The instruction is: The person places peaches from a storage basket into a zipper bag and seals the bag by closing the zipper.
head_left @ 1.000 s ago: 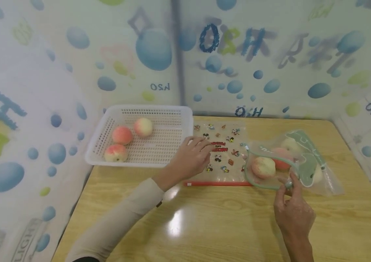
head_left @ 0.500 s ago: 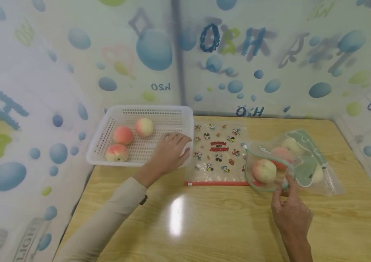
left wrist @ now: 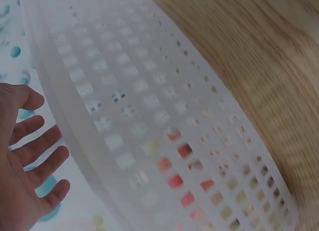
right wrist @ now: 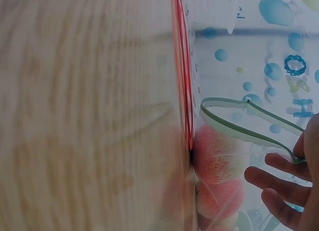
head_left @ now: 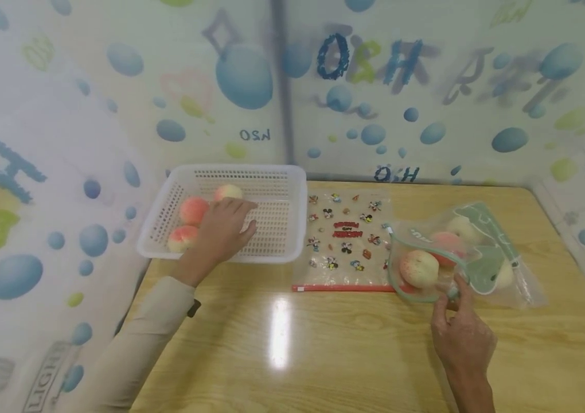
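My left hand [head_left: 222, 228] hovers over the white plastic basket [head_left: 300, 221], its fingers loosely bent with nothing in them. Three peaches lie on the basket's left side: a red one [head_left: 194, 210], a paler one [head_left: 229, 191] at the back, partly covered by the hand, and one [head_left: 181, 238] at the front beside the wrist. My right hand [head_left: 464, 338] pinches the mouth edge of a clear zip bag [head_left: 483, 268] with green print. Its green-edged mouth [right wrist: 239, 128] gapes in the right wrist view. Several peaches [head_left: 418, 268] rest inside the bag.
A flat clear zip bag [head_left: 344, 246] with cartoon prints and a red slider edge [head_left: 344, 288] lies between the basket and the green bag. The wooden table [head_left: 354, 350] meets a patterned wall [head_left: 323, 132] behind and at the sides.
My left hand has moved left from above the cartoon bag, across the basket's right rim, to the peaches. My right hand keeps its pinch on the green bag, nearly still.
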Available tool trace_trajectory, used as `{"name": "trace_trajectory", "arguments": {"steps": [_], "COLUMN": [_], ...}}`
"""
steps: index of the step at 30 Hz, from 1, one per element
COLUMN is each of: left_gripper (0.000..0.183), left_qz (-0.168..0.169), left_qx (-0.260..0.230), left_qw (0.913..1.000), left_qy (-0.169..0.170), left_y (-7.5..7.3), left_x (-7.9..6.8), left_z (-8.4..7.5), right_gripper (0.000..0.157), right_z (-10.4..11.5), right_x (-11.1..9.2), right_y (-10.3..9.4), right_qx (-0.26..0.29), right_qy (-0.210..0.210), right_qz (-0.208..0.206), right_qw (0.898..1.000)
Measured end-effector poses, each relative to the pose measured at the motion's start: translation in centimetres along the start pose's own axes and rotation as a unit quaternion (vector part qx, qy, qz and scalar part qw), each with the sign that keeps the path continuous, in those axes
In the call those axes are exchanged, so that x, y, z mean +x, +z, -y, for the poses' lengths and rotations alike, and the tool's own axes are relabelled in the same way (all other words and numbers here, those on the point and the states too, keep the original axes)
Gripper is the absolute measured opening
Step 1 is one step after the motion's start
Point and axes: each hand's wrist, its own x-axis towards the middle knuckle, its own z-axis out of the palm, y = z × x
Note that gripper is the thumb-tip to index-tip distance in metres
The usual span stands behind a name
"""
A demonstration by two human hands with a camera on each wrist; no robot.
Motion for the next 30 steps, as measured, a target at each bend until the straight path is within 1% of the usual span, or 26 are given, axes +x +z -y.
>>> {"name": "trace_trajectory", "arguments": {"steps": [3, 6, 9, 11, 13, 14, 15, 18, 20, 22, 24, 25, 26, 28, 30], "left_gripper": [0.038, 0.04, 0.046, 0.049, 0.052, 0.051, 0.05, 0.045, 0.043, 0.045, 0.045, 0.046, 0.045, 0.039, 0.027], "left_qz": [0.005, 0.027, 0.074, 0.11, 0.139, 0.147, 0.148, 0.151, 0.164, 0.192, 0.219, 0.23, 0.239, 0.253, 0.273], "left_qx": [0.006, -0.001, 0.001, 0.008, 0.021, 0.03, 0.04, 0.063, 0.065, 0.065, 0.062, 0.057, 0.058, 0.048, 0.031], "left_qw": [0.9999, 0.9993, 0.9957, 0.9909, 0.9858, 0.9839, 0.9832, 0.979, 0.9731, 0.9627, 0.9536, 0.9482, 0.9446, 0.9399, 0.9323], "left_qy": [-0.007, -0.025, -0.056, -0.076, -0.092, -0.097, -0.099, -0.122, -0.148, -0.18, -0.197, -0.211, -0.217, -0.224, -0.235], "left_y": [-0.3, -0.7, -0.8, -0.8, -0.6, -0.6, -0.5, -0.5, -0.7, -1.1, -1.5, -1.7, -1.8, -2.0, -2.1], "left_x": [-0.3, -0.7, -1.0, -1.2, -1.4, -1.4, -1.5, -1.7, -1.8, -2.1, -2.2, -2.3, -2.3, -2.4, -2.5], "left_z": [1.0, 1.7, 2.4, 2.9, 3.6, 3.9, 4.2, 5.2, 5.9, 6.4, 6.8, 6.9, 7.0, 7.2, 7.2], "right_gripper": [0.046, 0.046, 0.046, 0.045, 0.044, 0.044, 0.044, 0.044, 0.045, 0.045, 0.045, 0.045, 0.045, 0.044, 0.044], "right_z": [0.1, 0.0, -0.1, -0.2, -0.3, -0.3, -0.3, -0.3, -0.4, -0.3, -0.4, -0.4, -0.4, -0.4, -0.4], "right_x": [-0.1, -0.1, 0.0, 0.0, 0.0, 0.0, 0.0, -0.1, -0.1, -0.1, -0.1, -0.1, -0.1, -0.1, 0.0], "right_y": [0.0, 0.0, 0.1, 0.2, 0.2, 0.3, 0.3, 0.3, 0.3, 0.3, 0.3, 0.3, 0.3, 0.4, 0.4], "right_qx": [0.001, 0.001, 0.001, 0.0, -0.002, -0.002, -0.002, -0.003, -0.002, -0.002, -0.002, -0.002, -0.002, 0.0, 0.002], "right_qy": [0.01, 0.008, -0.001, -0.008, -0.013, -0.014, -0.015, -0.012, -0.009, -0.006, -0.005, -0.006, -0.007, -0.01, -0.011], "right_qz": [0.004, 0.005, -0.003, -0.01, -0.016, -0.018, -0.019, -0.017, -0.014, -0.01, -0.009, -0.009, -0.009, -0.011, -0.012], "right_qw": [1.0, 1.0, 1.0, 1.0, 1.0, 1.0, 1.0, 1.0, 1.0, 1.0, 1.0, 1.0, 1.0, 1.0, 1.0]}}
